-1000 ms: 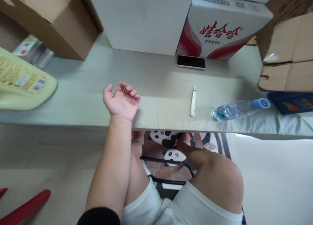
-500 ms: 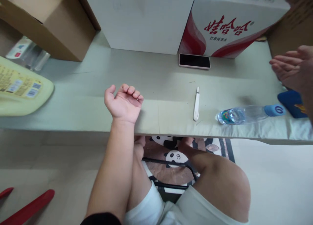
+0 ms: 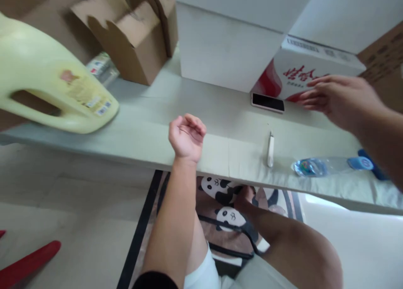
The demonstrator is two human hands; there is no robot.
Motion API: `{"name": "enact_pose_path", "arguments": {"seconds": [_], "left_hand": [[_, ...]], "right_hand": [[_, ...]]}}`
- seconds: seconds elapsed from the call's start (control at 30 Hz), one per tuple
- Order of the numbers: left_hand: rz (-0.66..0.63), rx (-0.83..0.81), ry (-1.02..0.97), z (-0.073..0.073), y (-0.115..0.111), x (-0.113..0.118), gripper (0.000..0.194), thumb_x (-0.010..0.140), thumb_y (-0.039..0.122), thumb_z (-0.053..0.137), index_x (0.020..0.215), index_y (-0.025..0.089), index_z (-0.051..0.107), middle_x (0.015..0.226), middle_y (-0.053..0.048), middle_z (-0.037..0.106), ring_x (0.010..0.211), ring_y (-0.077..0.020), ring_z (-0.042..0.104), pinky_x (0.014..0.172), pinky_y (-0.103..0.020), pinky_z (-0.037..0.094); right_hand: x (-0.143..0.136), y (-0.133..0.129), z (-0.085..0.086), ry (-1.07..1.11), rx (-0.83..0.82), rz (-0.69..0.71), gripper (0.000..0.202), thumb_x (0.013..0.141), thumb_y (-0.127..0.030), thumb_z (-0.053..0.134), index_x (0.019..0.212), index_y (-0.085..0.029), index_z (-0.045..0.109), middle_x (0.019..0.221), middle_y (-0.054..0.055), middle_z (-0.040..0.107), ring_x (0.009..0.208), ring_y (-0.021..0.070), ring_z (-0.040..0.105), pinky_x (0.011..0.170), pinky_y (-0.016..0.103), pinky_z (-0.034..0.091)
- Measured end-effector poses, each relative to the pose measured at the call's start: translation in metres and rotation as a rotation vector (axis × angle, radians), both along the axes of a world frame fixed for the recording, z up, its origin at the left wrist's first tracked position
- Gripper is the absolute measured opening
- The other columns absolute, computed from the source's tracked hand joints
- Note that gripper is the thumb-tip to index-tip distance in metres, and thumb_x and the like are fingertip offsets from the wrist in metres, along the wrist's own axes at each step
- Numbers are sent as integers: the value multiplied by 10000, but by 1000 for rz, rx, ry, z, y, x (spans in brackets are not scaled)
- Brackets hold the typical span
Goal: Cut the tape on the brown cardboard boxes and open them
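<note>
My left hand (image 3: 188, 138) rests palm up near the front edge of the pale green tabletop (image 3: 220, 148), fingers loosely curled and apart, holding nothing. Over the right part of the table hangs my right hand (image 3: 341, 98), slightly blurred, its fingers stretched out in front of the red and white box (image 3: 299, 77). Nothing shows in it. A dark-screened phone (image 3: 267, 102) lies flat against the boxes, left of my right hand. Between the hands lies a white utility knife (image 3: 270, 149). Below my right hand, a clear water bottle (image 3: 333, 166) with a blue cap is on its side.
A pale yellow jug (image 3: 63, 83) and an open brown carton (image 3: 145, 50) stand on the left. White boxes (image 3: 226, 45) line the back. Behind the bottle cap is a blue item (image 3: 379, 171), partly hidden. My legs and a panda-patterned mat are below the table edge.
The view has swung left, showing more of the jug. My right hand has moved left and inward, from the far right edge to in front of the red and white box. My left hand stays palm up.
</note>
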State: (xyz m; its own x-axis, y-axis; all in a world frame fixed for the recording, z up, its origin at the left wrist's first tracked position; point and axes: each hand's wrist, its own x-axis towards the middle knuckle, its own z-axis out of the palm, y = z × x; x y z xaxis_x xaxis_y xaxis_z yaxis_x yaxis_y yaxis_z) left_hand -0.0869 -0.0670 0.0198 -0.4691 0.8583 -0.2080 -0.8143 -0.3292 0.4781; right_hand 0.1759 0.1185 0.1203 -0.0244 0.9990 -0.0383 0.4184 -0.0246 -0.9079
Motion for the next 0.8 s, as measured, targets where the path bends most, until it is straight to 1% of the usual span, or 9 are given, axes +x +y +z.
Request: {"name": "enact_pose_path", "arguments": {"seconds": [0.1,0.2,0.3,0.37,0.5,0.6,0.67,0.73,0.8], "left_hand": [[-10,25,47,2,-6,-8,574,987,395,335,496,174,533,544,-33,414,548,-134,523,586,-259,452],[12,36,101,2,-10,-18,542,954,416,398,480,178,508,534,-23,381,539,-132,491,615,-272,445],[46,31,118,0,-13,-26,429,878,419,481,523,182,522,568,-20,391,528,-125,448,596,-285,416],[58,23,110,-2,-15,-31,372,828,428,524,545,186,532,585,-25,403,539,-130,450,593,-294,406],[70,20,118,-5,-18,-42,338,799,429,535,564,188,558,594,-42,428,562,-139,458,603,-304,390],[79,-10,148,-6,-20,-50,333,808,417,519,566,190,547,590,-43,426,567,-144,454,614,-310,387],[103,-73,142,-7,-21,-55,328,814,404,496,563,194,519,590,-38,418,562,-145,447,614,-310,386],[220,-197,118,-9,-22,-59,305,825,378,461,581,198,493,607,-33,425,570,-143,453,613,-299,380],[435,-346,97,-13,-24,-64,249,841,353,429,644,206,472,662,-26,448,626,-145,500,641,-284,388]], "right_hand": [[-92,-17,-15,-65,-41,236,181,857,-6,571,794,-151,660,654,68,715,533,135,677,557,277,522],[-181,-18,-35,-132,47,449,106,824,-74,656,857,-162,706,722,51,712,616,145,672,566,263,518],[-269,-17,-51,-221,258,704,179,784,-80,674,917,-192,716,988,68,742,874,195,709,819,341,594],[-324,-21,-56,-259,469,837,249,799,-82,632,994,-217,708,1248,74,686,1116,222,678,1019,385,559],[-408,-31,-59,-322,584,905,275,838,-134,616,1073,-265,672,1588,36,429,1344,237,575,1168,386,477],[-433,-29,-61,-359,589,908,247,820,-117,591,1031,-221,665,1538,37,497,1345,228,569,1184,363,440],[-428,-25,-62,-342,581,886,256,830,-102,534,1038,-170,666,1382,43,615,1311,215,587,1186,371,423],[-406,-25,-64,-296,558,838,274,845,-87,498,1049,-144,671,1305,52,648,1170,199,666,1113,361,493],[-366,-31,-65,-222,524,792,273,856,-84,492,1039,-159,681,1243,52,676,970,179,718,972,340,574]]}}
